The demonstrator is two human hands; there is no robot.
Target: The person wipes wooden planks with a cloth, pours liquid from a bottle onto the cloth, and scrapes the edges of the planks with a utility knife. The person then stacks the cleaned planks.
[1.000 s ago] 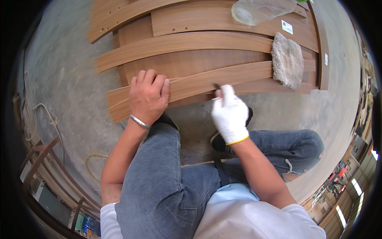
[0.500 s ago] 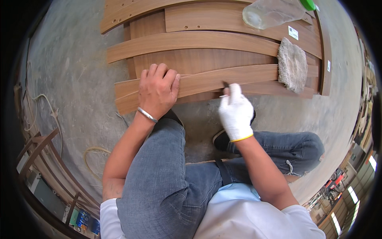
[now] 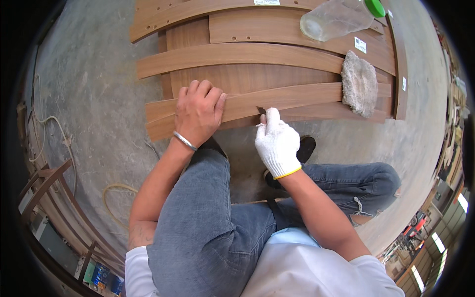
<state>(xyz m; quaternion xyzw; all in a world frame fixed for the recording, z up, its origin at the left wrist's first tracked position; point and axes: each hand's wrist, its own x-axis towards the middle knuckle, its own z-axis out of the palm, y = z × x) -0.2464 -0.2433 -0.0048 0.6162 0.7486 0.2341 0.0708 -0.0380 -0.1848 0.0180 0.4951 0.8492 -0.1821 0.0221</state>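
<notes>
Curved wooden strip [image 3: 297, 96] lies flat under my bare left hand [image 3: 198, 113]; my gloved right hand [image 3: 276, 141] pinches a small dark tool [image 3: 261, 110] against its edge.

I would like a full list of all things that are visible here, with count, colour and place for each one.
curved wooden strips: several, brown, stacked on the floor ahead
cloth pad: one, grey, on the strips at right
plastic bottle: one, clear with green cap, lying at top right
cable: one, pale, on the floor at left
concrete floor: grey
bracelet: one, silver, left wrist
left hand: bare, pressed on the nearest strip
right hand: white glove, pinching a small dark tool at the strip's edge
</notes>
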